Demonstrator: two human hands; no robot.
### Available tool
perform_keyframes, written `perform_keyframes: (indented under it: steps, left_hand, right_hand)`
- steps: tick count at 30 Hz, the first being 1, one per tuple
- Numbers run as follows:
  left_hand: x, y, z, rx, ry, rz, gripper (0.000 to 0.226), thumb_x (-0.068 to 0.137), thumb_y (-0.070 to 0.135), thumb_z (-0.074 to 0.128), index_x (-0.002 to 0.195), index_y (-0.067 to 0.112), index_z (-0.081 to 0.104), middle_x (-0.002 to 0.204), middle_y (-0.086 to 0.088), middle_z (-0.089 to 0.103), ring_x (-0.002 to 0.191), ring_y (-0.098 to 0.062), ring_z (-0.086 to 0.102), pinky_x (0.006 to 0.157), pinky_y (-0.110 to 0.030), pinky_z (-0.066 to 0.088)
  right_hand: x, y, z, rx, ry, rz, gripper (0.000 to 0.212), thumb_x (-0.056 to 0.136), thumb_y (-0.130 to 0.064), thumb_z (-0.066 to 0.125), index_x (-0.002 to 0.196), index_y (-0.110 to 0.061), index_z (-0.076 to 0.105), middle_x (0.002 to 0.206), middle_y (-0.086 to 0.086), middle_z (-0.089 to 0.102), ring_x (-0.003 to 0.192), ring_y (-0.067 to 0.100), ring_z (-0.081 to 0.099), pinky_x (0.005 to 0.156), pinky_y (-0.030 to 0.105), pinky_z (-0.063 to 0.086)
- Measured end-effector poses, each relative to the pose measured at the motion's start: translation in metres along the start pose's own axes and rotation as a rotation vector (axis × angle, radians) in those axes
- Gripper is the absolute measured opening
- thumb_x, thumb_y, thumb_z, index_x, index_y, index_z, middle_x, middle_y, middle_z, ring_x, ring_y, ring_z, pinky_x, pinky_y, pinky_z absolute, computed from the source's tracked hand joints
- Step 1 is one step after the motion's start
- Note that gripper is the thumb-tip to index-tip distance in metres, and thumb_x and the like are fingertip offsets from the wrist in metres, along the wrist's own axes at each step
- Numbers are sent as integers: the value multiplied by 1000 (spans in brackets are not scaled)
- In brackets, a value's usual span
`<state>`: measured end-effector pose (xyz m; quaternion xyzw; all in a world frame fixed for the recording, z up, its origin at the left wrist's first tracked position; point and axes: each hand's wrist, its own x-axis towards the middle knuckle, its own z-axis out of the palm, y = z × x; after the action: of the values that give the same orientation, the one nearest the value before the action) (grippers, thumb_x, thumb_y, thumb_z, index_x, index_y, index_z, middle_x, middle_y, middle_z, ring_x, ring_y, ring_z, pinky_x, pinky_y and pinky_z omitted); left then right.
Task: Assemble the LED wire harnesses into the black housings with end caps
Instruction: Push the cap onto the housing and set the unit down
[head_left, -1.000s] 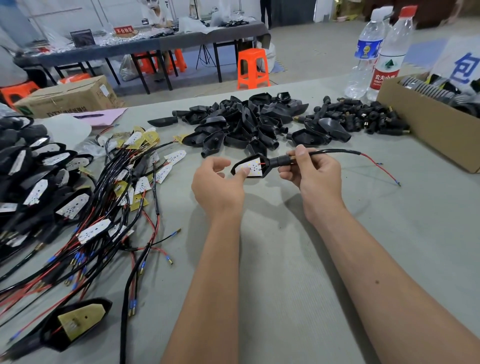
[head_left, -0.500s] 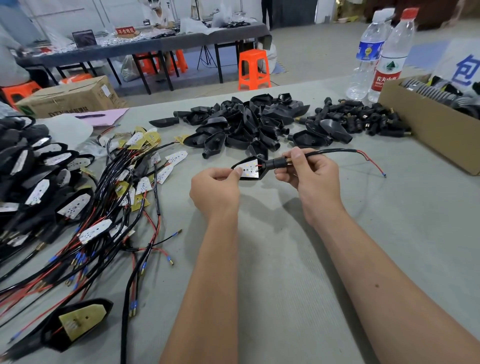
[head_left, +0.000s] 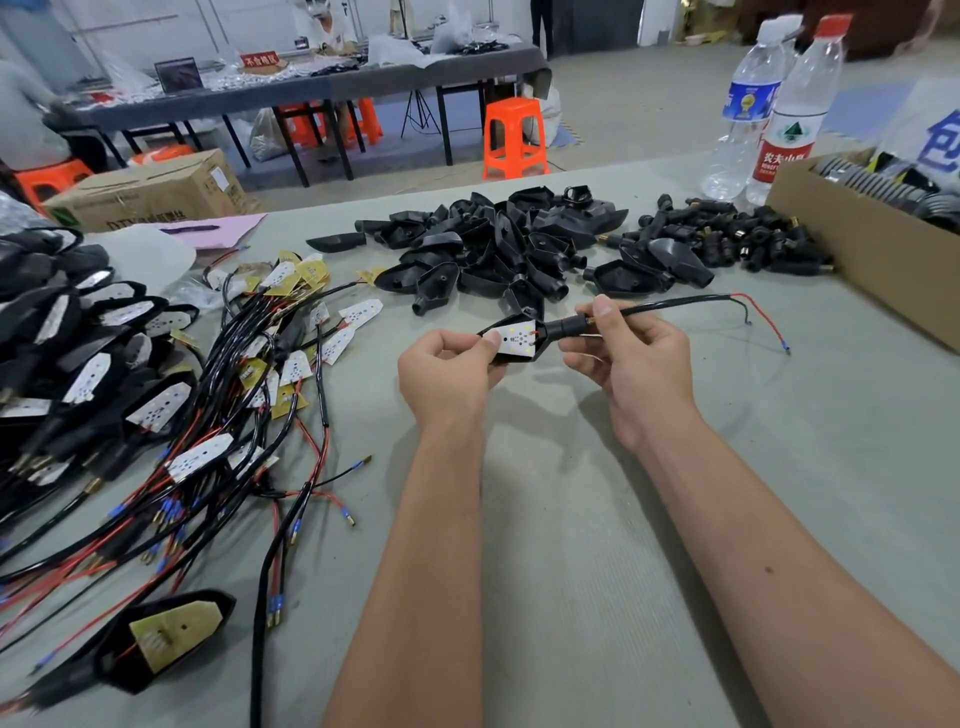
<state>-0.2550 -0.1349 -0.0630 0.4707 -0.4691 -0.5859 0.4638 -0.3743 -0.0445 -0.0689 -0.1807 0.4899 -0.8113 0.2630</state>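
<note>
Head-camera view of a bench assembly. Both hands were raised just above the grey table (head_left: 571, 519), near its middle. The left hand (head_left: 447, 371) pinched the pointed end of a black housing (head_left: 540, 347) between thumb and curled fingers, the thumb tip lying on the white LED board (head_left: 517, 338) seated in the housing's open face. The right hand (head_left: 636, 364) gripped the black end cap (head_left: 566, 328) at the housing's neck, thumb on top and fingers curled beneath; the cap met the housing. From under the right thumb a black-sheathed wire (head_left: 675, 305) ran rightward, clear of the table at first, and split into a red lead and a black lead whose tips lay near the cardboard box (head_left: 857, 260) at the right edge. Beyond the hands lay a heap of empty housings (head_left: 493, 249), and just to its right a smaller heap of end caps (head_left: 727, 244). To the left, loose LED wire harnesses (head_left: 260, 374) were tangled on the table, with a stack of finished units (head_left: 78, 353) at the far left edge. One housing holding a yellow board (head_left: 166, 636) lay at the lower left. Two water bottles (head_left: 779, 104) stood behind the box.
</note>
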Motion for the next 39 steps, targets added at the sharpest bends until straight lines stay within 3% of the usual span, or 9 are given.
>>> perform_keyframes:
  steps: [5, 10, 13, 16, 20, 22, 30, 34, 39]
  left_hand:
    - [-3, 4, -4, -104, -42, -19, 21, 83, -2, 81, 73, 4, 63, 79, -11, 72, 75, -24, 76, 68, -27, 61]
    - [-3, 12, -6, -258, -11, -46, 41, 79, -8, 82, 95, 13, 51, 83, -13, 73, 68, -20, 74, 62, -27, 60]
    - [1, 14, -12, -265, 25, -43, 45, 78, -9, 82, 98, 14, 50, 85, -12, 72, 72, -22, 75, 61, -26, 60]
    - [5, 16, -19, -247, 45, -38, 41, 77, -11, 82, 97, 12, 54, 86, -10, 70, 74, -22, 74, 61, -25, 60]
    - [12, 16, -26, -221, 37, -59, 32, 78, -7, 83, 95, 9, 61, 87, -8, 69, 79, -22, 74, 63, -23, 60]
    - [13, 16, -28, -214, 24, -72, 28, 79, -7, 82, 94, 9, 63, 89, -9, 70, 80, -22, 74, 64, -23, 61]
    - [17, 14, -31, -240, 20, -112, 18, 84, 0, 80, 90, 12, 68, 80, 0, 72, 64, -4, 72, 72, -21, 61]
    - [17, 13, -32, -249, 88, -86, 17, 85, 0, 79, 94, 11, 69, 90, -5, 73, 70, -7, 72, 75, -23, 61]
    - [20, 13, -35, -246, 141, -70, 20, 86, 1, 79, 102, 10, 71, 107, -12, 74, 81, -11, 72, 76, -22, 60]
  right_hand:
    - [-1, -1, 0, -62, 53, -4, 17, 97, -22, 73, 89, -8, 77, 83, 6, 79, 69, 22, 76, 51, 23, 55]
    - [-9, 3, 7, -313, 149, -64, 58, 99, -58, 59, 77, -6, 70, 62, 9, 70, 49, 23, 66, 44, 26, 50]
    - [-11, 1, 3, -687, 293, -316, 62, 104, -54, 47, 65, -9, 66, 53, 4, 62, 52, 18, 57, 53, 24, 42]
    - [-9, -7, -3, -921, 361, -555, 53, 106, -42, 48, 69, -7, 59, 59, 2, 57, 66, 29, 52, 61, 38, 31]
    - [-5, -7, -5, -1267, 132, -627, 34, 107, -38, 46, 91, -23, 71, 94, -6, 68, 105, 28, 51, 92, 41, 32]
    - [-4, -2, -5, -1352, -5, -503, 37, 109, -39, 40, 83, -28, 65, 84, -13, 65, 103, 22, 51, 105, 47, 25]
    - [-2, 1, -9, -1184, -295, -519, 26, 106, -27, 54, 90, -20, 73, 59, -8, 52, 61, 15, 49, 61, 38, 40]
    - [-4, 0, -10, -1122, -334, -488, 32, 107, -27, 52, 81, -13, 66, 65, 0, 60, 66, 22, 55, 65, 42, 46]
    - [-1, 0, -12, -1183, -343, -458, 20, 103, -12, 59, 96, -10, 77, 77, -2, 67, 76, 20, 61, 73, 37, 49]
